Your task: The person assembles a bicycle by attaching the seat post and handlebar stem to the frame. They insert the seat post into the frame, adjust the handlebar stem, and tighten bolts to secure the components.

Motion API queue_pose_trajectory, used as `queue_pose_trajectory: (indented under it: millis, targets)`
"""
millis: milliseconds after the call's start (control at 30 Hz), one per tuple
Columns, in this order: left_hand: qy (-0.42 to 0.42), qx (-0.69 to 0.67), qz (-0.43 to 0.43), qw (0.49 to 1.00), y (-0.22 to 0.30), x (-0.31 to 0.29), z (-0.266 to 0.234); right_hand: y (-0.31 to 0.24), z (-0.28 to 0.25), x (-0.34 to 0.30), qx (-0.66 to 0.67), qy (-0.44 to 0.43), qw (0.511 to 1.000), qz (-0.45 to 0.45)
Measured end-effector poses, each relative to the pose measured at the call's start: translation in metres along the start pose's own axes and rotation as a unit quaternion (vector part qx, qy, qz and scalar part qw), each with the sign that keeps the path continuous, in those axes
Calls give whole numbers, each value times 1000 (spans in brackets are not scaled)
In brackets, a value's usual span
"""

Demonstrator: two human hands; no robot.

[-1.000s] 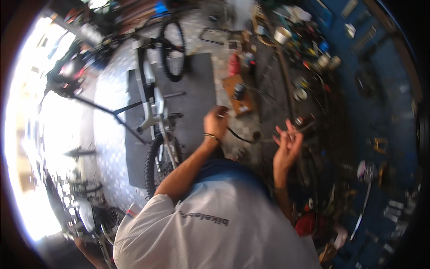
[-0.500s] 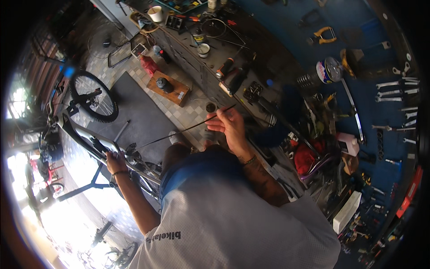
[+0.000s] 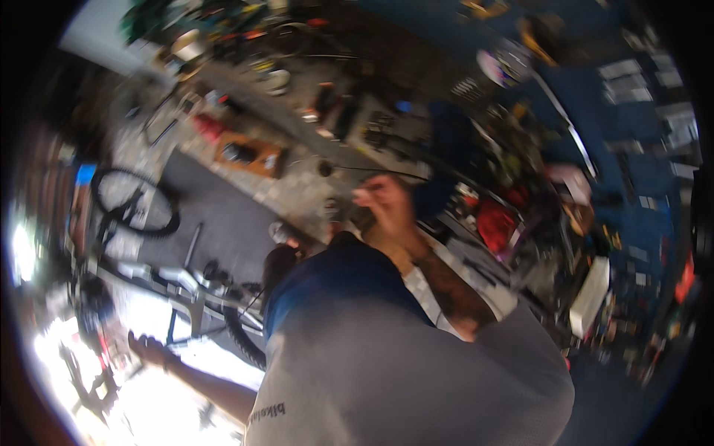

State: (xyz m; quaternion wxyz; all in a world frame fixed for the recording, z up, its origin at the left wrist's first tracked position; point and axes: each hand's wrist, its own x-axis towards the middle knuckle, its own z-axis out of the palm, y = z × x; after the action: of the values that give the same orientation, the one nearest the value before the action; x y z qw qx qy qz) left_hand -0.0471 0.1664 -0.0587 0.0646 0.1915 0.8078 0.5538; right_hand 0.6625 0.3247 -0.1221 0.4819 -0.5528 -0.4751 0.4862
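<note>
My left hand (image 3: 151, 349) is stretched out to the lower left with its fingers apart, holding nothing that shows. It is beside the silver and dark bicycle (image 3: 193, 286), just off the frame. My right hand (image 3: 387, 204) is raised in front of me near the workbench edge, thumb and fingers bent toward each other. Motion smears its fingertips, so whether anything is between them is unclear. A thin dark line, perhaps a cable (image 3: 379, 171), passes just beyond that hand; contact cannot be made out.
A dark mat (image 3: 212, 201) lies on the tiled floor by the bicycle's front wheel (image 3: 134, 202). A wooden block (image 3: 256, 157) stands near the cluttered workbench (image 3: 297, 123). Tools hang on the blue wall (image 3: 595, 149) at right, with a red bundle (image 3: 494, 223) below.
My left hand has come off the bicycle frame and swung down to the left, its fingers opening. The long dark cable no longer visibly spans from the bicycle to my right hand. The view has shifted and blurred.
</note>
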Motion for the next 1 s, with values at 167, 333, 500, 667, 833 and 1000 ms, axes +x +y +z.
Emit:
queue_pose_trajectory:
  millis: [167,333,500,667,833,1000]
  targets:
    - [-131,48,217,966,72,-18,60,-53,65,-4,-17,-79,994,-72]
    - [-261,36,143,954,121,-42,126,-78,113,-20,-94,12,974,-208]
    - [-327,61,60,941,118,-74,136,-63,120,-35,112,136,981,-85]
    - [-216,235,266,910,61,-98,100,-130,142,-13,49,-7,986,-158]
    - [-502,-199,21,842,167,-145,65,-158,279,-48,55,-284,952,-97]
    - [-388,-267,-16,882,172,-112,39,-175,377,-59,-41,-385,904,-183]
